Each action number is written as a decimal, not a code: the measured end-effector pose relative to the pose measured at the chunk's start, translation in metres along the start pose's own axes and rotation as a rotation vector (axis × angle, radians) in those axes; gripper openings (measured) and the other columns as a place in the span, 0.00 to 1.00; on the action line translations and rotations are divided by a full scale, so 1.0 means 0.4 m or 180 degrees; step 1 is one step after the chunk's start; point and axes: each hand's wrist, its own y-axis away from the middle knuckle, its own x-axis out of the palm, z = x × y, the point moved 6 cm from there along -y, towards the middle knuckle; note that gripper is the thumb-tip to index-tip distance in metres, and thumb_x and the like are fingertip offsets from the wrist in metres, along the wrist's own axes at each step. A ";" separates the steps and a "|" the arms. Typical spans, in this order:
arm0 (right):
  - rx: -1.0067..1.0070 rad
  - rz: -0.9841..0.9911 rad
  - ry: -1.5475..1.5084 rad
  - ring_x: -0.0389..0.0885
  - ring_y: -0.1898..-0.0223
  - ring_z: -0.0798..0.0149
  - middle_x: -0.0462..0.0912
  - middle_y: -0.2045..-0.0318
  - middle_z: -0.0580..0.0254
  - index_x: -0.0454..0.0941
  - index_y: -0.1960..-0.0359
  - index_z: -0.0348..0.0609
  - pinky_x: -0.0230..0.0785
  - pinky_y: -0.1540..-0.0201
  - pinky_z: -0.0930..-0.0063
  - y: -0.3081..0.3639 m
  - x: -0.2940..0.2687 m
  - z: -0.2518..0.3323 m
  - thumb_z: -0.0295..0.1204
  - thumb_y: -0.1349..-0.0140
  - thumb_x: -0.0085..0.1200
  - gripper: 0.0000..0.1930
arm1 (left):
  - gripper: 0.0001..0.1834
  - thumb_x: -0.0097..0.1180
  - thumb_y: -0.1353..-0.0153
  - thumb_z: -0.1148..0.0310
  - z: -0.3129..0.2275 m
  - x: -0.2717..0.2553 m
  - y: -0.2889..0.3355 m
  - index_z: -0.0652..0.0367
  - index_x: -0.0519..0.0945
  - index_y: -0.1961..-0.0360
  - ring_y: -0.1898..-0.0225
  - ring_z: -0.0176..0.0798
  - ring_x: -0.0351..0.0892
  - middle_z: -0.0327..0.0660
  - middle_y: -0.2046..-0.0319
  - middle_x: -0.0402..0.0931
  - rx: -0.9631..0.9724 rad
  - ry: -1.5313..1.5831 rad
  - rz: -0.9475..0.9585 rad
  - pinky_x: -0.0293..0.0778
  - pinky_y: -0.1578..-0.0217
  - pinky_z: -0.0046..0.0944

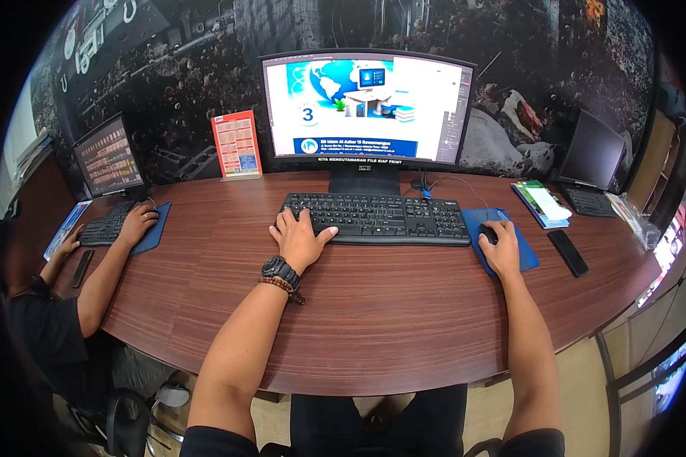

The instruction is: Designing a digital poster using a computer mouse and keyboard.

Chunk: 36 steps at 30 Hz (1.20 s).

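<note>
Fingers of the left hand (299,238) are lying spread and relaxed across the left end of the black keyboard (376,218), thumb reaching toward its front edge — a posture suited to pressing keys without looking down. The right hand (501,247) is cupping a dark mouse (488,233) on the blue mouse pad (527,251), just beside the keyboard's right end, palm down and fingers draped over it. Both are sitting squarely before the curved monitor (367,108), which is showing a layout with a globe. A black phone (568,252) is lying near the pad. At the far left, another person's hand (136,223) is working a laptop (108,161) — well apart.
</note>
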 end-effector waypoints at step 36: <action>-0.0122 -0.0058 -0.0084 0.77 0.49 0.45 0.77 0.52 0.48 0.84 0.55 0.40 0.70 0.44 0.59 0.000 -0.004 0.009 0.31 0.46 0.60 0.17 | 0.46 0.61 0.41 0.38 0.007 0.008 -0.003 0.67 0.69 0.35 0.29 0.69 0.48 0.71 0.33 0.53 -0.0133 0.0055 0.0208 0.42 0.33 0.68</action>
